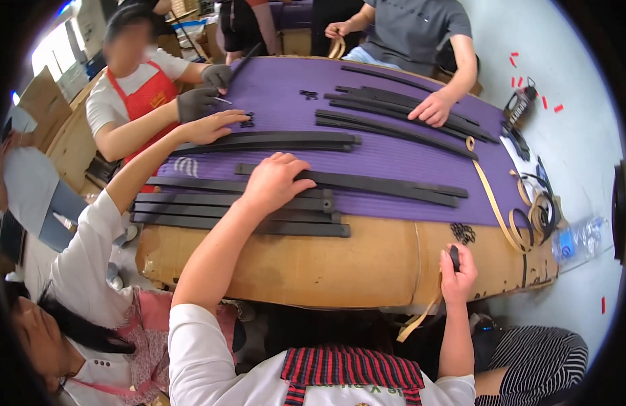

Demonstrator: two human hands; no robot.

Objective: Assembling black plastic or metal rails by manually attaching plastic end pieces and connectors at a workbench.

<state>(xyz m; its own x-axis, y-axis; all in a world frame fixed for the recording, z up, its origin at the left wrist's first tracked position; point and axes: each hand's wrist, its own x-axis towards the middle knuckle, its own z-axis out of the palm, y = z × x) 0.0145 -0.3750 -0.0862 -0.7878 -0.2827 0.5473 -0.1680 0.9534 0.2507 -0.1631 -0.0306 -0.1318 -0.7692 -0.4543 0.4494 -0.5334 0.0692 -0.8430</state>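
My left hand (pixel 275 181) is over a long flat black bar (pixel 380 184), thumb on the near side and fingers curled across the far edge. A second bar lies alongside its right part. Just nearer and to the left, several black bars (pixel 238 213) lie in a stack side by side. My right hand (pixel 460 276) is closed at the table's front edge around a small black piece (pixel 454 257), whose kind I cannot make out. Below that hand hangs a tan strip (pixel 418 325). Small black loop-like parts (pixel 463 233) lie in a cluster beyond it.
A purple mat (pixel 394 159) covers most of the cardboard-topped table (pixel 367 264). More black bars (pixel 394 125) lie farther back. Rolled tan strips (pixel 523 230) and a plastic bottle (pixel 577 240) are at right. Co-workers' hands (pixel 435 108) reach in from the left and far sides.
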